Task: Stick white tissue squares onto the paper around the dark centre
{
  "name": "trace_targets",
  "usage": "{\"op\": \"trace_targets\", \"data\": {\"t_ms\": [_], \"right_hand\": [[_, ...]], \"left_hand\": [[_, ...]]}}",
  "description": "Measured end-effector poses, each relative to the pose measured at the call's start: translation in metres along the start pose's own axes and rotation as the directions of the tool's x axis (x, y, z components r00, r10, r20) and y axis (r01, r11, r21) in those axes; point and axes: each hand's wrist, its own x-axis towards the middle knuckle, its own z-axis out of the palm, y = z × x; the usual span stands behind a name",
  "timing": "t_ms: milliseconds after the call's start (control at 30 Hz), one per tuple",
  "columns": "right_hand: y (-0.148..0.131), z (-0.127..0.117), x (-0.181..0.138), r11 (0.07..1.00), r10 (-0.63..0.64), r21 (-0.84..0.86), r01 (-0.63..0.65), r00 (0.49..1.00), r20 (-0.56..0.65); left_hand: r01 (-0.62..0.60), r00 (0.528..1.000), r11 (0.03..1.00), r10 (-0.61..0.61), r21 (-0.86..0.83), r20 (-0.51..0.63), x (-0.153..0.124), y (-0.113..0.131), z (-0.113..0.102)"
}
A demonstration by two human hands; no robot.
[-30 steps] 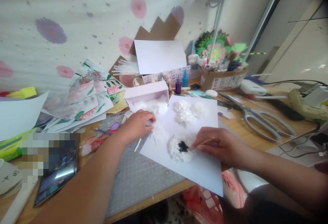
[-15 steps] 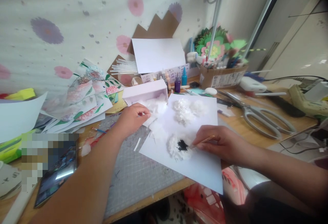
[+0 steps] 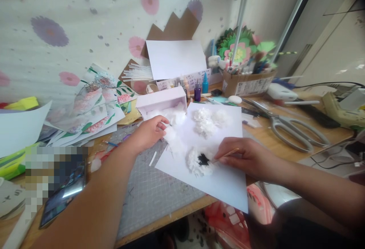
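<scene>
My right hand (image 3: 238, 154) pinches a thin brown stick (image 3: 229, 153) at the right edge of a ring of white ruffled pieces (image 3: 190, 161). The ring has a dark centre (image 3: 203, 159) and lies on a white sheet of paper (image 3: 228, 188). My left hand (image 3: 154, 131) reaches to a loose pile of thin white pieces (image 3: 174, 139) in front of a pale open box (image 3: 161, 99). Its fingers are bent and slightly apart, with nothing visible between them. Two more white fluffy clusters (image 3: 204, 121) sit farther back on the sheet.
A grey cutting mat (image 3: 142, 203) lies under the sheet. Large scissors (image 3: 296, 131) rest at the right, near a cardboard box (image 3: 248, 83) of tools. Small bottles (image 3: 197, 92) stand behind. Flower pictures (image 3: 91, 116) are piled left, above a phone (image 3: 64, 199).
The fingers of my left hand have spread a little and shifted slightly over the white pieces. My right hand stays with the stick at the ring's edge.
</scene>
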Motion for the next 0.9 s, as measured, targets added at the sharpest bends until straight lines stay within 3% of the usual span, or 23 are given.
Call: {"op": "trace_targets", "data": {"t_ms": [167, 333, 500, 667, 767, 833, 900], "right_hand": [[0.001, -0.001, 0.0, 1.0, -0.003, 0.002, 0.003, 1.0, 0.011], [0.003, -0.001, 0.0, 1.0, -0.018, -0.009, 0.018, 1.0, 0.011], [0.001, -0.002, 0.0, 1.0, -0.005, -0.014, 0.005, 1.0, 0.021], [0.0, -0.004, 0.001, 1.0, -0.021, 0.013, 0.021, 0.999, 0.023], [0.0, -0.004, 0.001, 1.0, -0.012, 0.02, 0.012, 1.0, 0.025], [0.001, -0.004, 0.0, 1.0, 0.001, 0.025, -0.002, 1.0, 0.01], [0.0, -0.004, 0.0, 0.999, 0.019, 0.045, -0.017, 0.999, -0.029]], "left_hand": [[-0.01, 1.0, 0.99, 0.008, 0.143, 0.017, 0.0, -0.004, -0.005], [-0.202, 0.979, 0.957, 0.191, 0.207, 0.074, 0.001, -0.003, -0.005], [-0.182, 0.981, 0.938, 0.194, 0.294, -0.011, 0.003, -0.004, -0.004], [-0.136, 0.955, 0.963, 0.19, 0.233, -0.229, -0.001, 0.01, -0.006], [-0.216, 0.909, 0.964, 0.255, 0.153, -0.329, -0.011, 0.03, 0.005], [-0.312, 0.9, 0.949, 0.31, 0.044, -0.305, -0.02, 0.045, 0.021], [-0.352, 0.92, 0.934, 0.335, -0.051, -0.205, -0.029, 0.057, 0.039]]}}
